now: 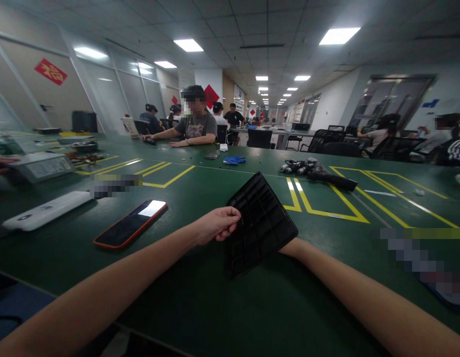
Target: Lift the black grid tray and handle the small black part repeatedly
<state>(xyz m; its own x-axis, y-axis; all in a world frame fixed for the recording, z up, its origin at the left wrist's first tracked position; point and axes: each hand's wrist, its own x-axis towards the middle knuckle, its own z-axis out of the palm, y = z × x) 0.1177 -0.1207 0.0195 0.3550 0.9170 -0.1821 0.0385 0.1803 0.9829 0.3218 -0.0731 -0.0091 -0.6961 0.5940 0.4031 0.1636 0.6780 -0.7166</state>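
A black tray (260, 218) divided into several small compartments is tilted above the green table, its open side turned toward my left hand. My right hand (290, 247) supports it from behind; only the wrist and a bit of the hand show, and the fingers are hidden by the tray. My left hand (219, 224) is closed in a pinch at the tray's left side, fingertips close to the compartments. Whatever it pinches, if anything, is too small to make out. To the left of that hand lies a phone (130, 224) in an orange case.
A white oblong device (47, 210) lies at the left. Farther back on the green table (200, 307) are a blue glove (234, 160), a bundle of metal-ended cables (299, 166) and a black tube-like object (336, 181). Yellow tape marks the surface. A person (198, 124) sits across.
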